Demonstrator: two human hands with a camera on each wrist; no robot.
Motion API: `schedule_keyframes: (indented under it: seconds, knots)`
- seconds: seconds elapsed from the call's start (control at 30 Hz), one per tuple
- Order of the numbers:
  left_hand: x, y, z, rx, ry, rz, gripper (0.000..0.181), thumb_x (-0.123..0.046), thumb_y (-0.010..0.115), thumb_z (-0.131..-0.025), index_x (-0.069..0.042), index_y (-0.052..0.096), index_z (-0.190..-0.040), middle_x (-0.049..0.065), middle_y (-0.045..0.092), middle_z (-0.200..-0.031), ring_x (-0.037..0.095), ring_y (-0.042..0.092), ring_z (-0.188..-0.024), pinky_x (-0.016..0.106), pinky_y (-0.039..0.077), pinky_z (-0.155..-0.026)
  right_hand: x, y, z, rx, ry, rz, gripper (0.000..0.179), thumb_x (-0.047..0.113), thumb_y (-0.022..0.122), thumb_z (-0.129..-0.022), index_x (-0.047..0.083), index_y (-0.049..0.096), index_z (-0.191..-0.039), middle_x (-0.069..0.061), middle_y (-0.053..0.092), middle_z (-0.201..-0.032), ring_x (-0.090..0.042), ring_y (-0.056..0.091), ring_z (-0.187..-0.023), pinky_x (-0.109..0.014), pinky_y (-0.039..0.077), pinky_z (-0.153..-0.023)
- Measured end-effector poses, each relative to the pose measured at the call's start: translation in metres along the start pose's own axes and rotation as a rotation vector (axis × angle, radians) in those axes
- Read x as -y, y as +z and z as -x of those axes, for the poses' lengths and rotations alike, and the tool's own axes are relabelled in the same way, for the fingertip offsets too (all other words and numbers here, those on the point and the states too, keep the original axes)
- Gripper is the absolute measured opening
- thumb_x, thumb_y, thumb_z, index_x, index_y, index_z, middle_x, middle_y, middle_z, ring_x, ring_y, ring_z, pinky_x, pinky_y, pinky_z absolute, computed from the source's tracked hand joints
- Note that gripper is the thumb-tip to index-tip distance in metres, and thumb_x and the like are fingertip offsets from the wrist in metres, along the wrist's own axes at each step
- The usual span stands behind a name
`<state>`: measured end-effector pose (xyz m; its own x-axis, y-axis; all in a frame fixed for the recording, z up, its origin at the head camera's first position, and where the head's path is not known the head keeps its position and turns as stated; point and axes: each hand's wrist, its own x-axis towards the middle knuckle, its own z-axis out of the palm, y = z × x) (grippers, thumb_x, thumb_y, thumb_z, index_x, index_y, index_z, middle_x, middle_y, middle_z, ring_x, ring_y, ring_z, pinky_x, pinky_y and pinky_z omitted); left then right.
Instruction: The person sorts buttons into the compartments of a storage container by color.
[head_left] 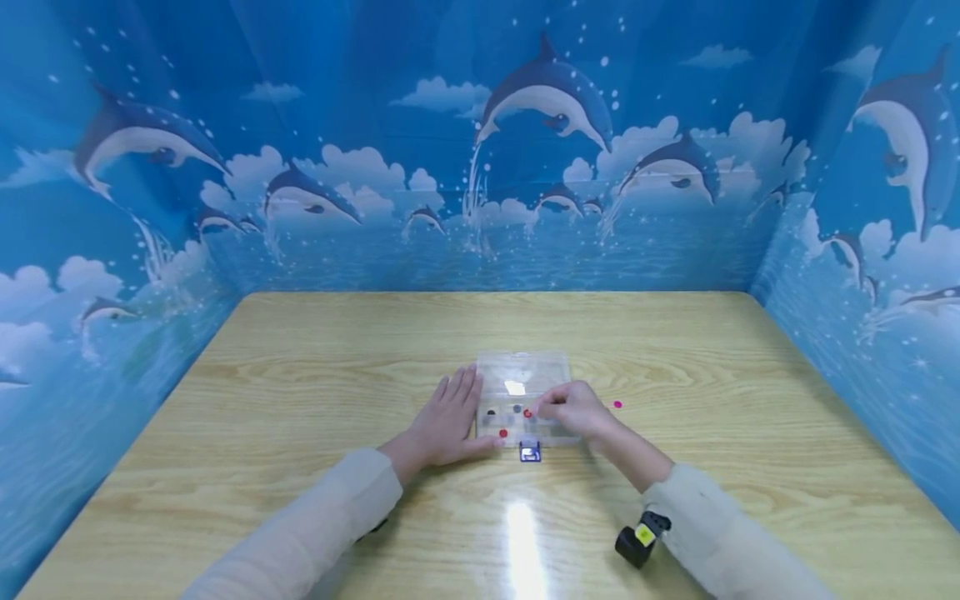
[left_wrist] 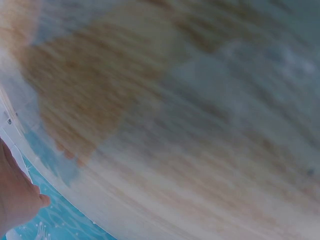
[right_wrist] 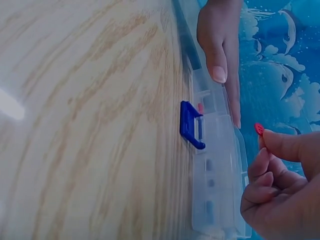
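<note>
A clear plastic compartment box (head_left: 551,382) lies with its lid raised at the back and a blue latch (head_left: 530,452) at its front. My left hand (head_left: 448,421) rests along the box's left side, fingers straight, thumb at the front left corner. Over the compartments, my right hand (head_left: 576,408) pinches a small red button (right_wrist: 259,129) between thumb and fingertips. Inside the box are a red button (head_left: 503,433) in a front left compartment, a dark one (head_left: 491,412) behind it and a greyish one (head_left: 517,408). In the left wrist view the left hand (left_wrist: 17,192) shows only partly.
A pinkish-red button (head_left: 618,404) lies on the wooden table (head_left: 337,358) to the right of the box. Blue dolphin-print curtains (head_left: 420,242) stand along the back and both sides of the table. A black wrist camera (head_left: 636,546) hangs at the right sleeve.
</note>
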<state>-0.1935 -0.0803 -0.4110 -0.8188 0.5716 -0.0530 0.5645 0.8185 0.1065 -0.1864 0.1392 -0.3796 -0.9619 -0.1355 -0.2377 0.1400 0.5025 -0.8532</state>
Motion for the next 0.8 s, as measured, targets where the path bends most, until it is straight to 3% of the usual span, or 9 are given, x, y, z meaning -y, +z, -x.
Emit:
schedule_keyframes:
  seconds: [0.13, 0.37, 0.8]
  knots:
    - [0.000, 0.000, 0.000, 0.001, -0.006, -0.006, 0.098, -0.069, 0.037, -0.086, 0.003, 0.010, -0.147, 0.020, 0.002, -0.155, 0.034, 0.008, -0.144, 0.046, 0.011, -0.118, 0.004, 0.006, -0.001, 0.008, -0.008, 0.040, 0.012, 0.004, 0.061, -0.082, -0.002, 0.069, -0.089, -0.011, 0.067, -0.094, -0.017, 0.057, -0.087, -0.030, 0.048, -0.081]
    - [-0.001, -0.001, 0.001, 0.006, -0.006, 0.002, 0.099, -0.069, 0.037, -0.086, 0.004, 0.009, -0.147, 0.020, 0.001, -0.155, 0.035, 0.007, -0.144, 0.046, 0.010, -0.118, 0.007, 0.016, -0.002, 0.028, -0.033, 0.113, 0.009, -0.002, 0.060, -0.082, -0.003, 0.069, -0.082, -0.008, 0.065, -0.078, -0.011, 0.052, -0.067, -0.019, 0.045, -0.059]
    - [0.000, 0.001, 0.001, -0.006, 0.002, 0.005, 0.099, -0.068, 0.038, -0.086, 0.004, 0.009, -0.147, 0.021, 0.002, -0.155, 0.035, 0.007, -0.144, 0.046, 0.011, -0.118, 0.008, 0.029, -0.002, 0.001, -0.086, 0.264, 0.010, 0.002, 0.064, -0.081, 0.006, 0.069, -0.073, -0.001, 0.066, -0.072, -0.011, 0.052, -0.061, -0.022, 0.046, -0.062]
